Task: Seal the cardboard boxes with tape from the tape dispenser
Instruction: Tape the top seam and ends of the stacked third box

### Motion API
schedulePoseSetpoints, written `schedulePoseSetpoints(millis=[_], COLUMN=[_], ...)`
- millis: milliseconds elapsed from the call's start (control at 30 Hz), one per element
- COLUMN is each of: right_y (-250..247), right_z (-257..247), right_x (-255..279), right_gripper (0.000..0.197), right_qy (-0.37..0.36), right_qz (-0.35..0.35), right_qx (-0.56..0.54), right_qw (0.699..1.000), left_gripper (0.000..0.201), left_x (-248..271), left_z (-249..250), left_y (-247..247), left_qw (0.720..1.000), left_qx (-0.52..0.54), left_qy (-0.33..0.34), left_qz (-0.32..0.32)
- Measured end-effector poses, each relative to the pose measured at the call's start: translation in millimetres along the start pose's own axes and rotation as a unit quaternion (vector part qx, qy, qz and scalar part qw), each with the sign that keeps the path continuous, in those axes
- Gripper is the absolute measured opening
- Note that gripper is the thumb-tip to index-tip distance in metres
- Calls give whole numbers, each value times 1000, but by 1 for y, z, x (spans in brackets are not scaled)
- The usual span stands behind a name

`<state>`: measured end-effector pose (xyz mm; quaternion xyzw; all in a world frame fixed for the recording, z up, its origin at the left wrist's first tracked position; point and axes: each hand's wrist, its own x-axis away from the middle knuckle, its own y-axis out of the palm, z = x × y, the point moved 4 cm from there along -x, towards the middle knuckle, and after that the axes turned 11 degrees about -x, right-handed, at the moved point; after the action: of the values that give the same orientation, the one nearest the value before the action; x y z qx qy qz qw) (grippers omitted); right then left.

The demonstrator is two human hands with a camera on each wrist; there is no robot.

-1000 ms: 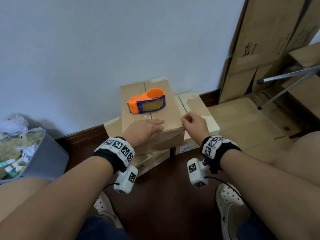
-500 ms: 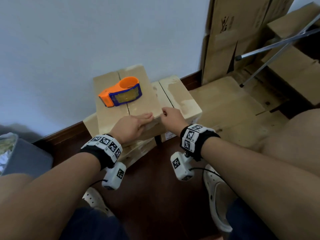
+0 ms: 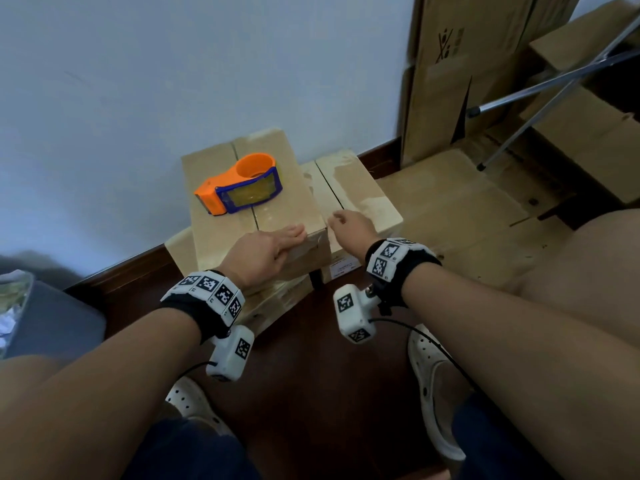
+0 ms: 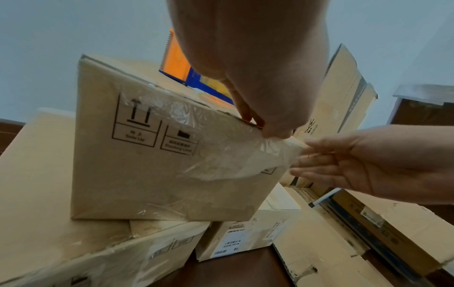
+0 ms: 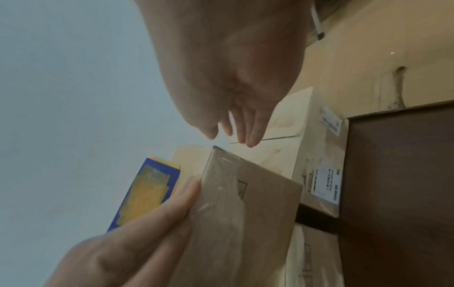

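Note:
The top cardboard box (image 3: 214, 230) sits on a stack by the wall, with an orange and blue tape dispenser (image 3: 239, 188) lying on its lid. My left hand (image 3: 291, 233) lies flat on the near right corner of the lid, fingers straight along the edge (image 4: 258, 120). Wrinkled clear tape (image 4: 233, 161) runs over that corner and down the front face. My right hand (image 3: 337, 218) hovers just right of the corner, above a lower neighbouring box (image 3: 360, 188). Its fingers (image 5: 250, 136) are relaxed and hold nothing. In the right wrist view the dispenser (image 5: 147, 194) shows behind the left fingers (image 5: 172, 209).
Another box (image 3: 277, 299) lies under the top one. Flattened cardboard (image 3: 450, 209) covers the floor to the right, and tall sheets (image 3: 460, 71) lean on the wall. Metal stand legs (image 3: 540, 88) cross the upper right. A grey bin (image 3: 52, 323) stands left.
My right hand was curled at the box corner beside the left fingers; it now sits slightly right with looser fingers. The left hand stays flat on the lid. My head has shifted.

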<state>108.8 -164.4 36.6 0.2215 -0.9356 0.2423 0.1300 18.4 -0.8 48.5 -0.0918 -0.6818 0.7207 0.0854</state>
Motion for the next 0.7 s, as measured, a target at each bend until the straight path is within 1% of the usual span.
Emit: schedulePoseSetpoints(millis=[33, 67, 100, 133, 200, 267, 333, 400, 433, 500, 533, 600, 633, 667, 700], right_y=[0, 4, 9, 16, 24, 28, 31, 33, 33, 31, 30, 24, 21, 19, 18], right_z=[4, 8, 9, 9, 3, 0, -4, -6, -6, -2, 2, 14, 21, 25, 26], right_x=[-2, -3, -1, 1, 6, 5, 6, 4, 4, 4, 3, 5, 6, 6, 5], right_gripper=[36, 38, 38, 36, 31, 33, 35, 32, 36, 48, 48, 50, 50, 48, 46], right_qy=[33, 71, 109, 142, 193, 224, 247, 230, 216, 204, 204, 216, 223, 224, 220], right_qz=[16, 14, -4, -29, -60, -67, -70, -57, -50, -52, -64, -72, -59, -44, -33], right_qx=[-20, -75, -162, -256, -386, -446, -478, -489, -489, -499, -493, -426, -388, -367, -366], right_qw=[999, 995, 981, 956, 900, 864, 840, 839, 844, 841, 844, 875, 892, 902, 904], left_gripper=[55, 55, 56, 56, 56, 56, 56, 55, 54, 54, 54, 55, 56, 56, 57], left_x=[1, 2, 2, 2, 3, 2, 1, 0, -1, -1, -1, -1, -1, -1, -2], left_z=[-1, -1, -1, -2, -2, -1, -1, -1, -2, -2, -2, -3, -4, -4, -5], left_y=[1, 2, 3, 3, 3, 3, 3, 3, 3, 2, 1, 1, 0, 0, 0], left_qw=[1000, 1000, 1000, 1000, 1000, 1000, 1000, 999, 999, 999, 999, 999, 999, 999, 999], left_qx=[3, 6, 10, 15, 20, 24, 27, 31, 34, 39, 41, 46, 48, 49, 49], left_qy=[-1, -1, -1, -1, 1, 5, 6, 5, 5, 5, 3, -4, -6, -7, -5], left_qz=[0, 0, 1, 1, 4, 8, 8, 12, 14, 13, 11, 3, 0, 0, 1])
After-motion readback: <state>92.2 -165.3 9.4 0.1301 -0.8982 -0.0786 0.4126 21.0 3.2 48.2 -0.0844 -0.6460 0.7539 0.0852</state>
